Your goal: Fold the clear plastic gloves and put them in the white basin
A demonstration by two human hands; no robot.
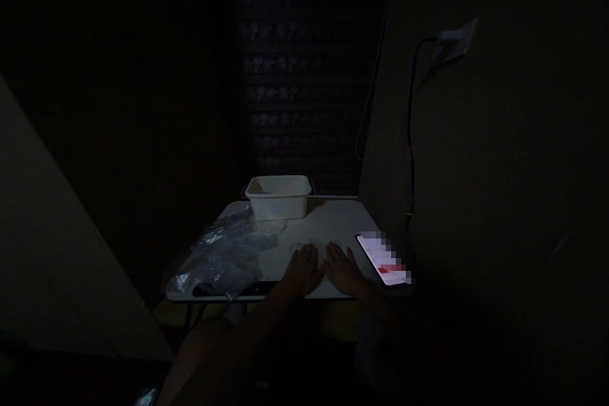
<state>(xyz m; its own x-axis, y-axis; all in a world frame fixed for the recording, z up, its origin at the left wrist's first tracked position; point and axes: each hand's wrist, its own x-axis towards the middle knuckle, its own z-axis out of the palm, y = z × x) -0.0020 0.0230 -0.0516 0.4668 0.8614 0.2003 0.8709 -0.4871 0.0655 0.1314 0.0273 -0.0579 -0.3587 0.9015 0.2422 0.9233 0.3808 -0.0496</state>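
My left hand (303,271) lies palm down on the small white table (328,216), fingers stretched forward. Beside it, my right hand (341,270) is also flat, with its thumb side hard to make out in the dim light. Under and just beyond the fingertips of both hands is a thin, clear plastic piece (314,243), perhaps a small bag; the hands cover part of it. To the left, a heap of crumpled clear plastic bags (228,257) spreads over the table.
A white plastic tub (280,206) stands at the back of the table. At the right edge lies a lit phone or tablet (384,260). A black cable (412,133) hangs from a wall socket (451,41). Behind the table is a dark blind (295,89).
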